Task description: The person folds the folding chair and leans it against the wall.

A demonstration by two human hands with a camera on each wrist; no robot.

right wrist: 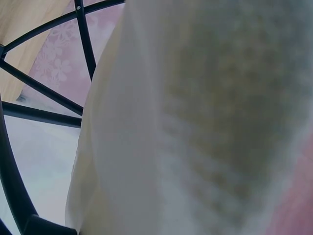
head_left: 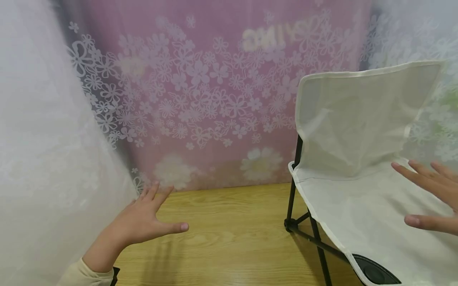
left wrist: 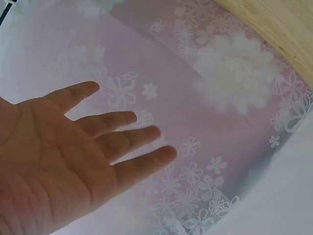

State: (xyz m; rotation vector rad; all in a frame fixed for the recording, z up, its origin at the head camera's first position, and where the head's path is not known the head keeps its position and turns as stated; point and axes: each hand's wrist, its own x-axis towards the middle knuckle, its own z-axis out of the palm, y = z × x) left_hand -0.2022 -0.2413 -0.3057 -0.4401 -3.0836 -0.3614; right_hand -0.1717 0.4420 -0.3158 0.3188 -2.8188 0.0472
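Note:
A folding chair with a white fabric seat and dark tube legs stands on the right in the head view. My right hand is over that seat, fingers and thumb spread, holding nothing; the frame's edge cuts it off. Whether it touches the fabric I cannot tell. My left hand hovers above the wooden floor, left of the chair, with straight fingers and thumb apart. The left wrist view shows its bare palm. Blurred pale fabric fills much of the right wrist view, beside dark chair tubes.
Pink sheeting with white flower prints hangs behind the floor. A whitish translucent sheet hangs at the left. Another pale flowered sheet is behind the chair on the right. A dark corner patch marks the seat's front.

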